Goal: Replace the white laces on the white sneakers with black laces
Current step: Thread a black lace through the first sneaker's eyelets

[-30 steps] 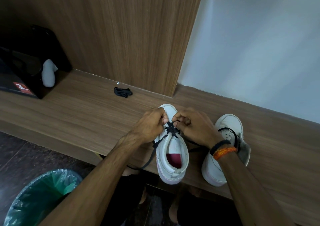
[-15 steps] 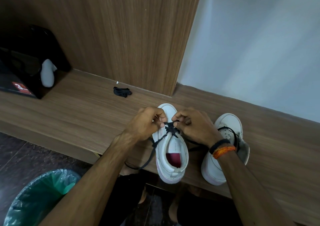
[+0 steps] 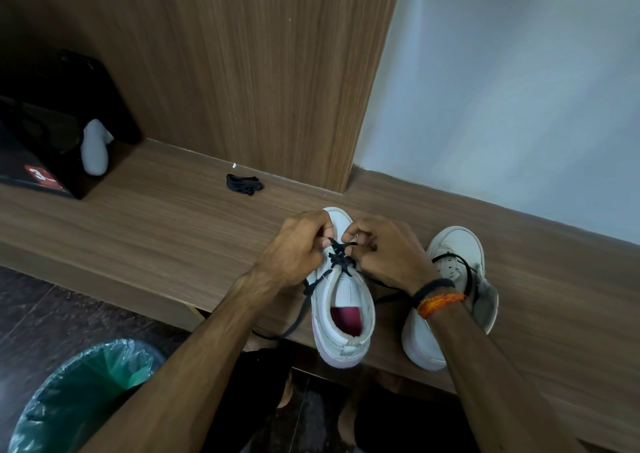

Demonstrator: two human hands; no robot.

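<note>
Little has shifted since the earlier frames: both hands have stayed over the same sneaker, their fingers only reworking the lace at the eyelets, and nothing on the tabletop has changed place. Nearest the camera, the left sneaker stands on the tabletop with its heel toward the person and its red insole showing. A black lace already crosses its upper eyelets in several dark bars, one loose end trailing down past the tabletop edge on the left. Just beyond the opening, the left hand is curled and pinches the lace on the sneaker's left side, while the right hand is curled and pinches it on the right, so the lace runs directly between the two sets of fingertips, over the tongue. By my reading, this sneaker is well along, though whether every eyelet is filled is hidden beneath the hands. Beside it, to the right and touching the right wrist area, the right sneaker carries only a slack black loop across its top, so it looks barely begun. Farther back, well apart from the hands, a small black bundle lies near the wooden panel; it may be spare lace. No white laces are visible anywhere.
</note>
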